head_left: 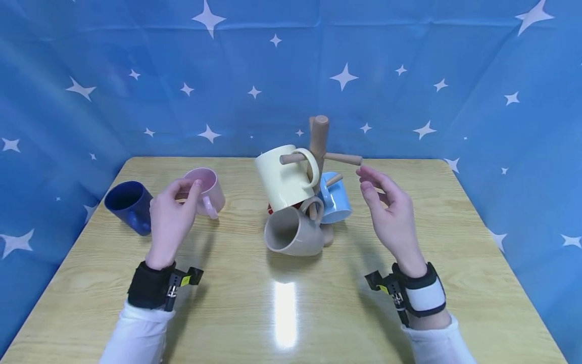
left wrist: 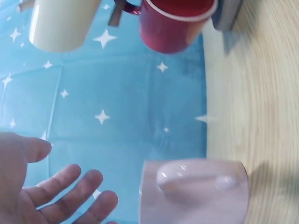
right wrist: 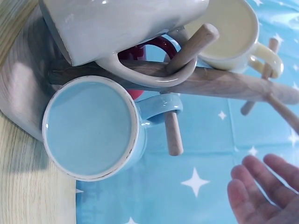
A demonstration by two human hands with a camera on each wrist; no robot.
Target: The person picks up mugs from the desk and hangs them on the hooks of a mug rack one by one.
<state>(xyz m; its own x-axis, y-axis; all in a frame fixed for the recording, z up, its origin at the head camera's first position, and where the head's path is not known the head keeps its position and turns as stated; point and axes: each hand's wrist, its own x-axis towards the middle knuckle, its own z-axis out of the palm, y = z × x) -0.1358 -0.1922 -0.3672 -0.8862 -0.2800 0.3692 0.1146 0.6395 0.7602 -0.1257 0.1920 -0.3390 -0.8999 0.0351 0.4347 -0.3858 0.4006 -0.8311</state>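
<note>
My left hand (head_left: 175,217) hovers over the near-left side of a pink mug (head_left: 212,194), which stands upright on the table. In the left wrist view the loosely bent fingers are apart from that mug (left wrist: 196,191). My right hand (head_left: 392,212) is held beside the wooden mug tree (head_left: 320,134), near the tip of a bare upper peg, with nothing in its fingers. A cream mug (head_left: 284,177), a grey mug (head_left: 300,233) and a light blue mug (right wrist: 88,128) hang by their handles on pegs. A red mug (left wrist: 170,28) hangs there too, mostly hidden in the head view.
A dark blue mug (head_left: 129,205) stands on the table left of the pink one, close to my left hand. The wooden table (head_left: 236,308) ends at a blue curtain (head_left: 254,60) with white stars at the back and sides.
</note>
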